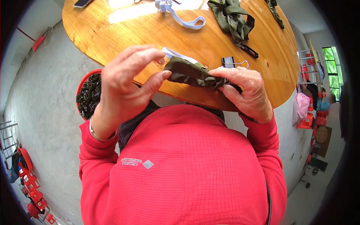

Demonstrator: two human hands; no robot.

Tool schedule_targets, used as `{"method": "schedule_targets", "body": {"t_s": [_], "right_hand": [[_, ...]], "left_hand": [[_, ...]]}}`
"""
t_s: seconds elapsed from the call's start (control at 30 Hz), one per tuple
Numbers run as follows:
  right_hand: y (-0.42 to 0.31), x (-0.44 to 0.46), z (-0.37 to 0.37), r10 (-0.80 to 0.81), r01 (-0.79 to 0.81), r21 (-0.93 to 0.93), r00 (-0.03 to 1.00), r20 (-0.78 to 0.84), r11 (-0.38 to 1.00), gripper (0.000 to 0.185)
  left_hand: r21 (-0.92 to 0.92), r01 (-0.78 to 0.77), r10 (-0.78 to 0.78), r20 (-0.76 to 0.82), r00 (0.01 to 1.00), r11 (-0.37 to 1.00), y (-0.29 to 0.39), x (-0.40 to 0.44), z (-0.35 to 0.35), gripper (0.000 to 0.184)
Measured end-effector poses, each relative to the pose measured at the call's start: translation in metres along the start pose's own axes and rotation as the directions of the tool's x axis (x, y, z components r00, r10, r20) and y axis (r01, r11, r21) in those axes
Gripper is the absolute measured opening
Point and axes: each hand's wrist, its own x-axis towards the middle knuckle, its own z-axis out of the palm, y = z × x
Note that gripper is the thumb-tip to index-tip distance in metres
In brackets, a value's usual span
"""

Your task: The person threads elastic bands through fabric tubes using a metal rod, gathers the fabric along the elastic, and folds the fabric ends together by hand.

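A gathered tube of dark green fabric is stretched between my hands over the table's near edge. My right hand is closed on its right end, thumb below and fingers above. At the left end, my left hand has thumb and forefinger apart; the thumb tip appears to touch the cloth. A white elastic band shows behind the fabric, partly hidden by it. Just beyond my right hand is a black binder clip with wire handles.
The wooden table bears more white elastic, a green fabric heap, a black-handled tool and a phone. A red basin of dark scrunched pieces stands left, below table height.
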Motion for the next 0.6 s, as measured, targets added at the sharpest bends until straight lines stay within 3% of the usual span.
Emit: {"method": "schedule_targets", "body": {"t_s": [0.07, 0.2, 0.33, 0.43, 0.53, 0.6], "right_hand": [[-0.004, -0.002, 0.003, -0.021, 0.022, -0.054, 1.0, 0.006, 0.998, 0.034], [-0.007, -0.003, 0.012, -0.092, 0.088, -0.135, 0.995, -0.025, 0.987, 0.036], [-0.014, -0.006, 0.015, -0.106, 0.098, -0.209, 0.994, -0.03, 0.973, 0.036], [-0.019, -0.008, 0.016, -0.076, 0.068, -0.237, 0.997, -0.023, 0.969, 0.037], [-0.021, -0.011, 0.018, -0.059, 0.047, -0.252, 0.998, -0.039, 0.967, 0.037], [-0.023, -0.011, 0.019, -0.049, 0.037, -0.265, 0.998, -0.041, 0.963, 0.037]], "left_hand": [[0.076, 0.053, -0.055, 0.022, 0.998, 0.996, 0.007, -0.009, -0.001, 0.031], [-0.014, 0.011, -0.012, -0.04, 0.999, 1.0, 0.005, -0.013, 0.016, 0.024], [0.044, -0.024, 0.03, -0.133, 0.991, 0.999, 0.001, -0.016, 0.028, 0.019], [0.107, 0.082, -0.071, -0.105, 0.992, 0.991, 0.004, -0.019, 0.026, 0.019], [0.075, 0.099, -0.091, -0.104, 0.99, 0.992, 0.003, -0.018, 0.027, 0.016], [-0.04, 0.128, -0.131, -0.083, 0.988, 0.991, 0.001, -0.018, 0.027, 0.015]]}}
